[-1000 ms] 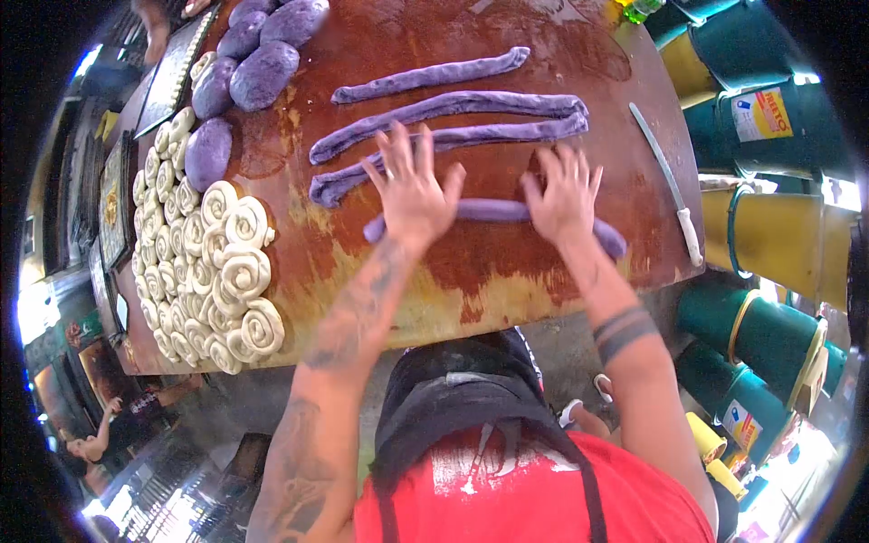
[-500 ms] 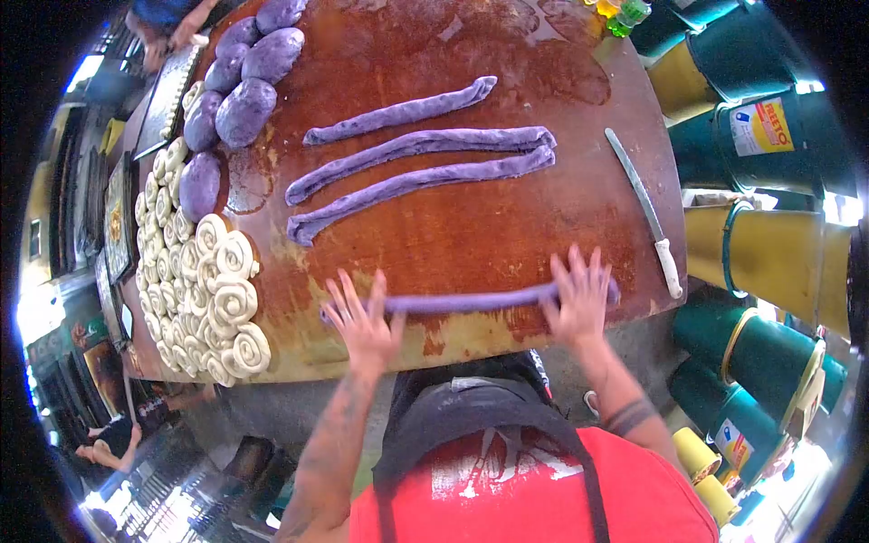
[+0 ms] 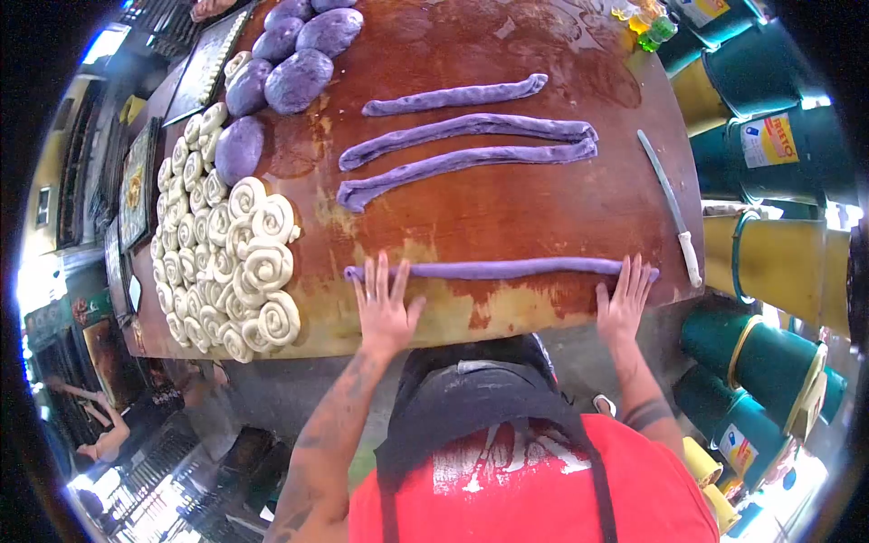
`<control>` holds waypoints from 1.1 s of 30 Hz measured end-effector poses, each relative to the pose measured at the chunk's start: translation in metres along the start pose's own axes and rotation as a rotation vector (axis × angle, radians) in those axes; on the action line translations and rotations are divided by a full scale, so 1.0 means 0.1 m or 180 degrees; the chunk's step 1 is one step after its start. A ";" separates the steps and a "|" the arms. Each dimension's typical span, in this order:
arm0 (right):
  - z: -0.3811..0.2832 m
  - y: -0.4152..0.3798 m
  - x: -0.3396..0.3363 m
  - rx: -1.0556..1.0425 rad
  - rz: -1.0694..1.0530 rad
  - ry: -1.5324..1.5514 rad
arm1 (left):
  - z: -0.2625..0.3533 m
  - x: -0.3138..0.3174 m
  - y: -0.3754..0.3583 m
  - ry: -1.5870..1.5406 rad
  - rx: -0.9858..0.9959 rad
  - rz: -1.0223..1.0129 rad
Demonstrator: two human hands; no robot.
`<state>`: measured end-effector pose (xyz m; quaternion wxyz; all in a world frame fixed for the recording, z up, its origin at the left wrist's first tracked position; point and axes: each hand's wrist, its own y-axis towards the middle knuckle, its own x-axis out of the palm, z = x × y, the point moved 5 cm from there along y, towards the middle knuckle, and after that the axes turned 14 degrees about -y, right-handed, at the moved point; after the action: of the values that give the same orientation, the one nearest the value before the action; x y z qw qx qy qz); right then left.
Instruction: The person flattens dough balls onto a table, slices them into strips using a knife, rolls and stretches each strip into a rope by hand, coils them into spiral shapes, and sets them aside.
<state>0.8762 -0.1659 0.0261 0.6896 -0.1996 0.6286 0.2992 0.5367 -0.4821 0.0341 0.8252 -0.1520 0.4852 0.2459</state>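
A long, thin purple dough rope (image 3: 516, 268) lies across the near part of the wooden table. My left hand (image 3: 387, 312) rests flat on its left end with the fingers spread. On the right end lies my right hand (image 3: 625, 303), palm down, fingers stretched out. Farther back are more purple dough strips: a folded pair (image 3: 471, 127) joined at its right end, and a shorter strip (image 3: 457, 94) beyond it. Several round purple dough pieces (image 3: 299, 81) sit at the far left. Below them are many white dough coils (image 3: 270, 264), packed close together.
A white-handled knife (image 3: 686, 253) lies near the table's (image 3: 543, 213) right edge. Green and yellow drums (image 3: 769, 253) stand along the right side. Small colored bottles (image 3: 654, 27) are at the far right corner. Trays (image 3: 204, 72) border the left edge.
The rope has grown longer and thinner, and both hands have moved outward to its ends. The whole view has shifted, so the table's things appear farther right and slightly higher.
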 end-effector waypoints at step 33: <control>-1.03 1.48 -0.21 -0.0638 0.0124 0.0594 | -0.42 -0.16 1.05 0.0286 -0.1479 0.1148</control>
<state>0.7008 -0.1269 0.0485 0.5987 -0.2822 0.6608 0.3540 0.4416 -0.4191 0.0261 0.6890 -0.2589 0.4712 0.4861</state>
